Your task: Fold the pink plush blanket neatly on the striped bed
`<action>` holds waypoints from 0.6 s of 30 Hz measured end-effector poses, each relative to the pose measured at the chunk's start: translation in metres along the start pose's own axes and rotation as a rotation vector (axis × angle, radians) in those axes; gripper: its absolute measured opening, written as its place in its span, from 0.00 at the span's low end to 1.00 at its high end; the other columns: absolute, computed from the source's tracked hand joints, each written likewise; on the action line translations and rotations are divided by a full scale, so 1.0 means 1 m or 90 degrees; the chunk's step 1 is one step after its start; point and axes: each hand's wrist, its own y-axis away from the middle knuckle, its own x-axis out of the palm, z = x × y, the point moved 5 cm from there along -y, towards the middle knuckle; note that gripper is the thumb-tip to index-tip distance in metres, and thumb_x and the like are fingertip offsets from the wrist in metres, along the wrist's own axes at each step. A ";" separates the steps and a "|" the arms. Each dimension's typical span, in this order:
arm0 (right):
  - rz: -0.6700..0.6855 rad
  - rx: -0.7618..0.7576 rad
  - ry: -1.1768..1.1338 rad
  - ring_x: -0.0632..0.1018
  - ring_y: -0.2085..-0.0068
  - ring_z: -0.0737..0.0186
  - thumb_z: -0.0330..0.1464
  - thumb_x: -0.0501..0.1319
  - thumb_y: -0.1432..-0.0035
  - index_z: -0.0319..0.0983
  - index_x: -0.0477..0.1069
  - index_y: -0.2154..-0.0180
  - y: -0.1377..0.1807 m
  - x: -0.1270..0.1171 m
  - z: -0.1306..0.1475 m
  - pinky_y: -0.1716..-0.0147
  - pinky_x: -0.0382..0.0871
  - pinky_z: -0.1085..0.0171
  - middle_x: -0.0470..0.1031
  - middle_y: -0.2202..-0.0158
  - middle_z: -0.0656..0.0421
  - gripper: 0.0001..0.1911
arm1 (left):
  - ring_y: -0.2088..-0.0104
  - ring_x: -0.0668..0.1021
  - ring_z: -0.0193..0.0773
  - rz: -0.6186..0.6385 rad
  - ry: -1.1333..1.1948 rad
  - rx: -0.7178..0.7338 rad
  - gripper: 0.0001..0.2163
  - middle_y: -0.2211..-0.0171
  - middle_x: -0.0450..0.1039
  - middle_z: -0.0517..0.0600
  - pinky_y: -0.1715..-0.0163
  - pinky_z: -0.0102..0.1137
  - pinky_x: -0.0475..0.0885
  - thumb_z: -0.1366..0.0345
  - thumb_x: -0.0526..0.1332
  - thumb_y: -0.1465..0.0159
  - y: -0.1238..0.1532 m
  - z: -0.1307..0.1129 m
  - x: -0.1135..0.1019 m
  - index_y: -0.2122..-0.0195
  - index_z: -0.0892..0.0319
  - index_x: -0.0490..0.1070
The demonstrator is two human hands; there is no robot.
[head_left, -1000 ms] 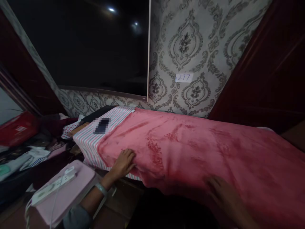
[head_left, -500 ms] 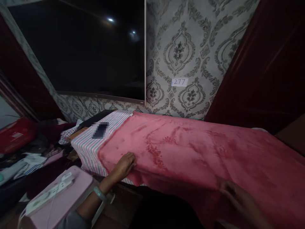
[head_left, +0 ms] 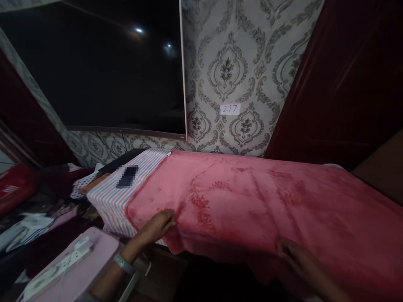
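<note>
A pink plush blanket (head_left: 233, 197) with darker red floral marks is spread over a long surface and hangs down its near side. Under its left end shows a striped cloth (head_left: 108, 205), with a dark, blurred-out flat object (head_left: 127, 177) on top. My left hand (head_left: 162, 222), with a bracelet on the wrist, has its fingers closed on the blanket's near edge, left of the middle. Farther right, my right hand (head_left: 291, 253) pinches the same near edge; its fingertips are partly in shadow.
At lower left, a pink stool-like top (head_left: 91, 260) carries a white power strip (head_left: 59, 268) with a plug and cord. Clothes (head_left: 28, 228) and a red bag (head_left: 15, 184) lie beyond it. Behind are a large dark television (head_left: 103, 71) and a wall label (head_left: 230, 109) reading 277.
The view has shifted a little, so the scene sits farther left. Both hands keep hold of the blanket, and the creases in its middle look flatter.
</note>
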 end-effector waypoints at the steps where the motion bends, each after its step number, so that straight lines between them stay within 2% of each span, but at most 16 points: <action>1: -0.005 0.001 -0.004 0.76 0.69 0.54 0.47 0.54 0.40 0.43 0.70 0.72 0.000 -0.002 0.001 0.66 0.74 0.59 0.75 0.72 0.55 0.17 | 0.68 0.74 0.40 -0.018 -0.007 0.000 0.12 0.68 0.72 0.50 0.64 0.35 0.71 0.59 0.52 0.30 -0.006 -0.002 -0.004 0.70 0.56 0.66; 4: -0.027 0.005 -0.013 0.77 0.67 0.52 0.47 0.53 0.38 0.43 0.71 0.72 0.001 -0.010 0.001 0.64 0.75 0.56 0.76 0.70 0.54 0.18 | 0.60 0.77 0.44 -0.105 -0.061 0.025 0.12 0.63 0.75 0.54 0.57 0.39 0.73 0.59 0.51 0.29 -0.031 -0.007 -0.017 0.64 0.57 0.71; 6: -0.035 0.011 -0.011 0.77 0.66 0.51 0.48 0.53 0.37 0.44 0.71 0.72 0.004 -0.016 0.000 0.63 0.76 0.54 0.76 0.70 0.54 0.19 | 0.51 0.76 0.47 -0.140 -0.115 0.036 0.13 0.52 0.75 0.59 0.49 0.43 0.72 0.60 0.52 0.30 -0.048 -0.006 -0.018 0.54 0.59 0.73; 8: -0.041 0.023 -0.003 0.78 0.64 0.50 0.48 0.55 0.36 0.44 0.73 0.69 0.007 -0.020 -0.003 0.62 0.76 0.53 0.77 0.68 0.54 0.18 | 0.41 0.72 0.51 -0.129 -0.172 0.019 0.17 0.41 0.71 0.63 0.42 0.47 0.68 0.61 0.56 0.32 -0.062 0.001 -0.009 0.44 0.61 0.71; 10: -0.041 0.036 0.008 0.78 0.62 0.53 0.48 0.58 0.35 0.43 0.74 0.64 0.010 -0.020 -0.006 0.62 0.76 0.54 0.77 0.64 0.55 0.17 | 0.36 0.68 0.54 -0.079 -0.220 -0.028 0.21 0.36 0.66 0.63 0.39 0.50 0.66 0.61 0.58 0.33 -0.070 0.013 0.004 0.40 0.60 0.68; 12: -0.032 0.046 0.016 0.78 0.61 0.59 0.47 0.59 0.32 0.42 0.74 0.58 0.012 -0.016 -0.008 0.60 0.76 0.58 0.77 0.59 0.55 0.16 | 0.36 0.68 0.56 -0.030 -0.246 -0.076 0.22 0.35 0.66 0.63 0.42 0.51 0.67 0.60 0.59 0.33 -0.074 0.024 0.014 0.39 0.58 0.69; 14: -0.017 0.047 0.018 0.77 0.61 0.61 0.47 0.60 0.32 0.42 0.74 0.56 0.014 -0.010 -0.008 0.60 0.76 0.59 0.77 0.58 0.56 0.16 | 0.41 0.73 0.55 -0.013 -0.249 -0.104 0.18 0.40 0.71 0.62 0.46 0.49 0.70 0.59 0.58 0.33 -0.079 0.031 0.013 0.44 0.57 0.73; 16: -0.005 0.042 0.016 0.78 0.64 0.58 0.48 0.61 0.35 0.44 0.75 0.61 0.015 -0.004 -0.006 0.63 0.77 0.57 0.77 0.63 0.57 0.15 | 0.48 0.76 0.52 -0.022 -0.236 -0.102 0.14 0.47 0.76 0.61 0.49 0.46 0.71 0.61 0.55 0.31 -0.093 0.032 0.004 0.50 0.57 0.76; 18: 0.004 0.035 0.011 0.78 0.67 0.53 0.48 0.62 0.41 0.47 0.74 0.68 0.014 -0.001 -0.003 0.68 0.77 0.55 0.76 0.70 0.58 0.13 | 0.48 0.77 0.49 -0.051 -0.221 -0.081 0.15 0.49 0.77 0.60 0.47 0.44 0.71 0.64 0.53 0.30 -0.116 0.029 -0.009 0.50 0.58 0.76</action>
